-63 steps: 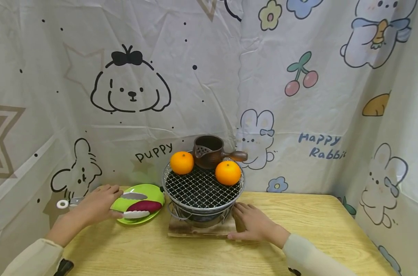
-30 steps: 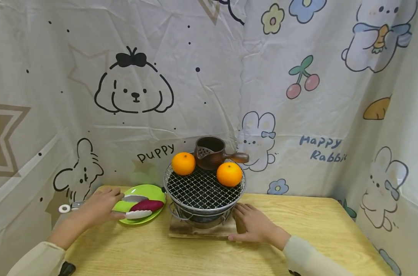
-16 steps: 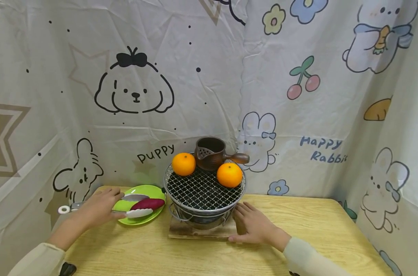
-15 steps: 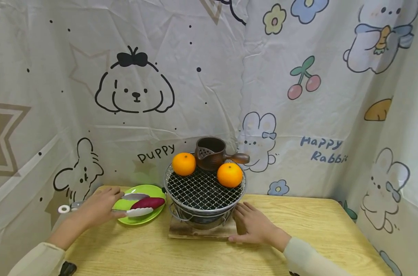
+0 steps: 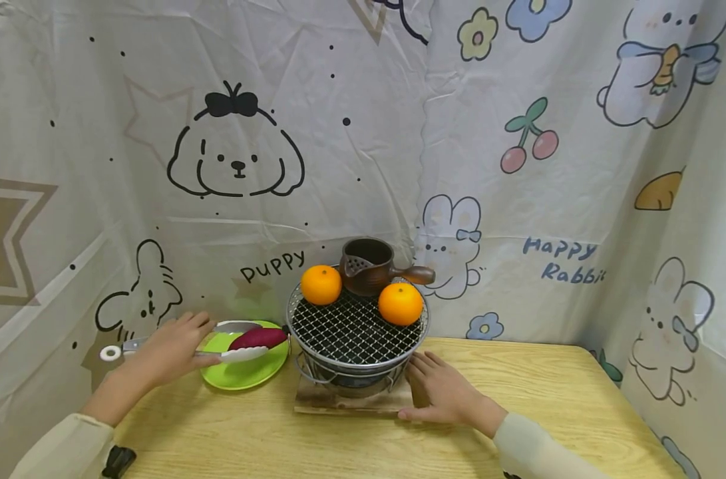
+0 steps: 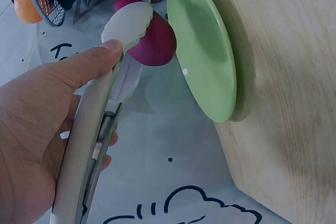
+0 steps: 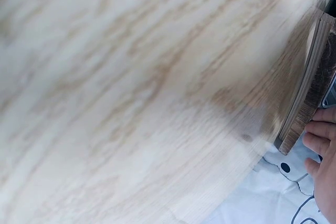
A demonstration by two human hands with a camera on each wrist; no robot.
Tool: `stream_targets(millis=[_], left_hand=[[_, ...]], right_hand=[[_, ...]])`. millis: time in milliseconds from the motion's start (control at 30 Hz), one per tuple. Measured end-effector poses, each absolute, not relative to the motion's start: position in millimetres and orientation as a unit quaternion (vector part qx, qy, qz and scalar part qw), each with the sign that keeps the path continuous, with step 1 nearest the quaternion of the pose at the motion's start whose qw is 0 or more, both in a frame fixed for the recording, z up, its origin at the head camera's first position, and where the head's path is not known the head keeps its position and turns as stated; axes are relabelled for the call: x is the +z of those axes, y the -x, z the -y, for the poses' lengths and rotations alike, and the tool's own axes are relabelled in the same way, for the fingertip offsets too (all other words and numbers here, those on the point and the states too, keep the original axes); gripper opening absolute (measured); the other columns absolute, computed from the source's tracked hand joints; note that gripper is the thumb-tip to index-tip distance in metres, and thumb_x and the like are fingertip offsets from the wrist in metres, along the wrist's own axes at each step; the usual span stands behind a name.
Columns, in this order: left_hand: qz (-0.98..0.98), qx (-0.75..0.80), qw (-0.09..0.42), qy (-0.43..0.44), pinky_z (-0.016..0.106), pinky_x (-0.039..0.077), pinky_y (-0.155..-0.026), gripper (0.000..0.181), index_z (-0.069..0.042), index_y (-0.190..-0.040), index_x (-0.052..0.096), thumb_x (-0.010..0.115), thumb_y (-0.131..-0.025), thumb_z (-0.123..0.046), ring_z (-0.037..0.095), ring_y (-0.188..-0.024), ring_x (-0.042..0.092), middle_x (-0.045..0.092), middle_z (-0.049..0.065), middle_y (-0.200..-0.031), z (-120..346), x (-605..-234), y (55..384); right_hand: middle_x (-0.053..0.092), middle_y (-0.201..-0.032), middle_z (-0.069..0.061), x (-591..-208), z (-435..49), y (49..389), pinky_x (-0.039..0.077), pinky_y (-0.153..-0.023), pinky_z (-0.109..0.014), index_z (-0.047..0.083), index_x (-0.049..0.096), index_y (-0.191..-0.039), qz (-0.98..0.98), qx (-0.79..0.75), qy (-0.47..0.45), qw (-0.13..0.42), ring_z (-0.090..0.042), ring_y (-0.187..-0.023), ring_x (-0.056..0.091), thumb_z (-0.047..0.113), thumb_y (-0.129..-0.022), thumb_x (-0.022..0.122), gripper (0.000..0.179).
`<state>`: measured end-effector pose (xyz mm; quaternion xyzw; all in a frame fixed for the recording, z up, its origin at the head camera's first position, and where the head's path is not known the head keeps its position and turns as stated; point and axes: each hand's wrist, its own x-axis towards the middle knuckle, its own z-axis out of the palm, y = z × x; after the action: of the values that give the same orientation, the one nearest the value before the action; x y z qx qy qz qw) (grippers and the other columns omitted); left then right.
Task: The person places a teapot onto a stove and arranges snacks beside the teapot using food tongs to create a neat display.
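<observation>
My left hand (image 5: 174, 346) grips a pair of kitchen tongs (image 6: 84, 145) with white scalloped tips. Between those tips is a purple sweet potato (image 5: 259, 338), held off the green plate (image 5: 237, 380); the left wrist view shows a gap between most of it and the plate (image 6: 210, 72). My right hand (image 5: 445, 394) touches the right side of the wooden board (image 5: 345, 403) under a round grill (image 5: 347, 336), fingers extended along the side and thumb near the front corner. In the right wrist view only part of that hand (image 7: 323, 142) shows, at the board's edge (image 7: 307, 95).
Two oranges, one left (image 5: 321, 285) and one right (image 5: 401, 305), sit on the grill mesh beside a brown side-handled pot (image 5: 367, 271). A printed cloth (image 5: 363, 133) hangs behind the wood-grain table (image 5: 518, 392). The grill stands close to the plate's right edge.
My left hand and the tongs have risen slightly, lifting the sweet potato up from the plate. The right hand stays against the board, and the grill items keep their places.
</observation>
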<state>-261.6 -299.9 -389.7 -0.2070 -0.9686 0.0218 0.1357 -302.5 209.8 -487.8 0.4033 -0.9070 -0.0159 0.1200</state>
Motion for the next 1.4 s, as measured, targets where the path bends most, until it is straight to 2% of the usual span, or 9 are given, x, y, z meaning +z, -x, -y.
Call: stream_targets(millis=[367, 667, 1033, 1400], left_hand=[[0.968, 0.014, 0.146, 0.204, 0.068, 0.044, -0.103, 0.07, 0.01, -0.134, 0.059, 0.072, -0.091, -0.044, 0.05, -0.125, 0.053, 0.058, 0.029, -0.134, 297.0, -380.4, 266.9], [0.966, 0.036, 0.161, 0.198, 0.062, 0.05, -0.091, 0.069, 0.01, -0.131, 0.06, 0.073, -0.09, -0.044, 0.045, -0.115, 0.057, 0.06, 0.026, -0.128, 302.6, -369.7, 269.3], [0.964, 0.035, 0.185, 0.186, 0.065, 0.049, -0.095, 0.071, 0.011, -0.133, 0.058, 0.075, -0.09, -0.043, 0.046, -0.116, 0.056, 0.059, 0.028, -0.128, 310.9, -360.8, 269.8], [0.969, 0.02, 0.178, 0.171, 0.068, 0.046, -0.099, 0.073, 0.01, -0.139, 0.053, 0.073, -0.092, -0.041, 0.048, -0.121, 0.053, 0.057, 0.029, -0.132, 307.2, -344.8, 265.8]], right_hand=[[0.053, -0.15, -0.019, -486.0, -209.5, 303.4, 0.04, -0.116, -0.057, 0.001, 0.05, -0.148, 0.904, -0.009, -0.407, 0.131, -0.036, -0.139, 0.051, 0.079, -0.089, 0.049, 0.098], [0.053, -0.151, -0.019, -484.7, -208.4, 305.1, 0.04, -0.116, -0.057, 0.001, 0.049, -0.149, 0.905, -0.004, -0.407, 0.123, -0.036, -0.14, 0.051, 0.079, -0.089, 0.05, 0.098], [0.054, -0.15, -0.019, -483.6, -208.2, 305.9, 0.041, -0.115, -0.058, 0.001, 0.05, -0.148, 0.902, -0.008, -0.412, 0.13, -0.036, -0.138, 0.052, 0.079, -0.089, 0.05, 0.098], [0.055, -0.149, -0.018, -483.9, -207.7, 303.4, 0.042, -0.114, -0.057, 0.003, 0.052, -0.147, 0.902, -0.011, -0.412, 0.129, -0.034, -0.138, 0.053, 0.08, -0.088, 0.051, 0.097]])
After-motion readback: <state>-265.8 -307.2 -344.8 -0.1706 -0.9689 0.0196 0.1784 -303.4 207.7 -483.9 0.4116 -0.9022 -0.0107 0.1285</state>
